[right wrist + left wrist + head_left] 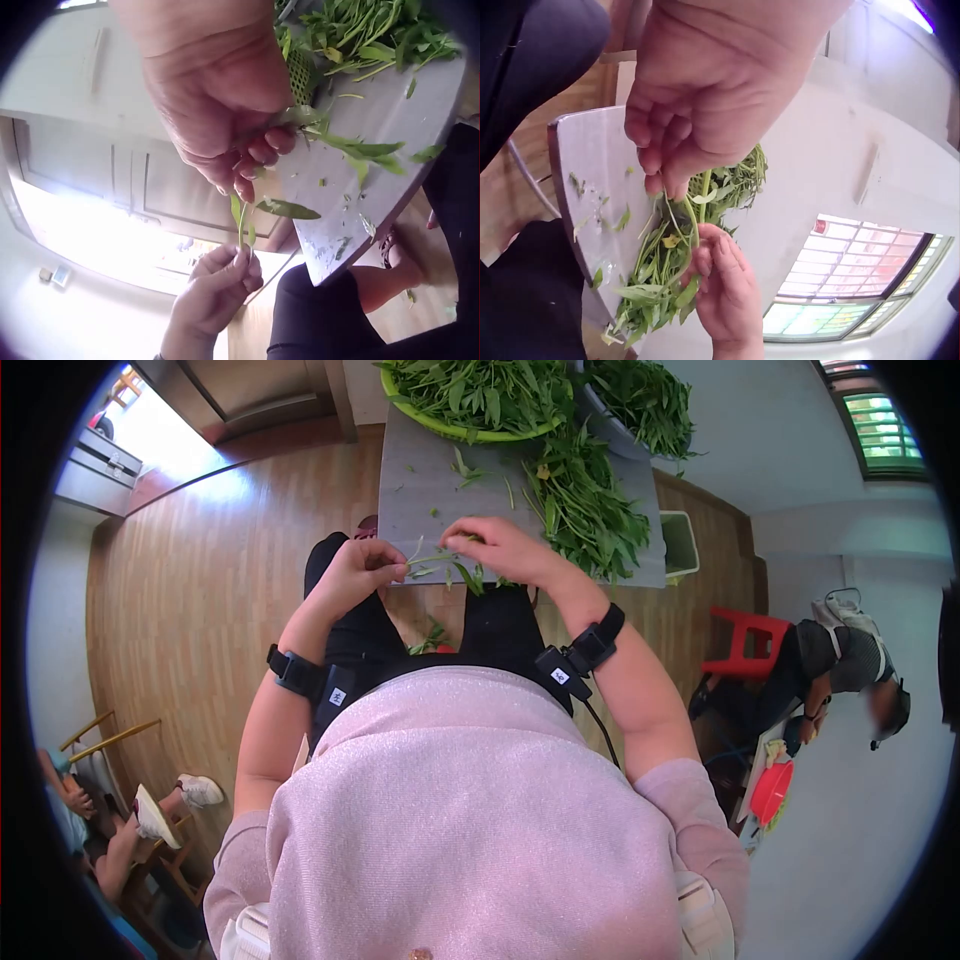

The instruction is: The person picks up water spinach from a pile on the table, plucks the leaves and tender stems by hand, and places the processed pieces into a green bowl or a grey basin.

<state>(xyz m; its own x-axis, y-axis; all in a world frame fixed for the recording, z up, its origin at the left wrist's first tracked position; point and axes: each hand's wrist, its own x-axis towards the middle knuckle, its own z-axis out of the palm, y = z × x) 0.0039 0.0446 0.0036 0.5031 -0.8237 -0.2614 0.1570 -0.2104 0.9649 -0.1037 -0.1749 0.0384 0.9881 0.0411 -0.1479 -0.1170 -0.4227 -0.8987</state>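
Observation:
My left hand (358,572) pinches a thin water spinach stem (241,234) between thumb and fingertips, above the table's near edge. Just right of it is my right hand (500,548), its fingers curled toward the palm. A leafy water spinach sprig (360,148) sticks out of that right hand in the right wrist view. Long leaves of the stem hang between the two hands. Beyond the right forearm, a loose pile of water spinach (590,510) lies on the grey table (420,485).
A yellow-green basket (480,434) heaped with greens stands at the table's far side, beside a second full basin (598,412). Leaf scraps dot the tabletop. A bin (680,545) stands right of the table. Another person (850,655) sits near a red stool (745,645); someone's shoe (155,820) shows at left.

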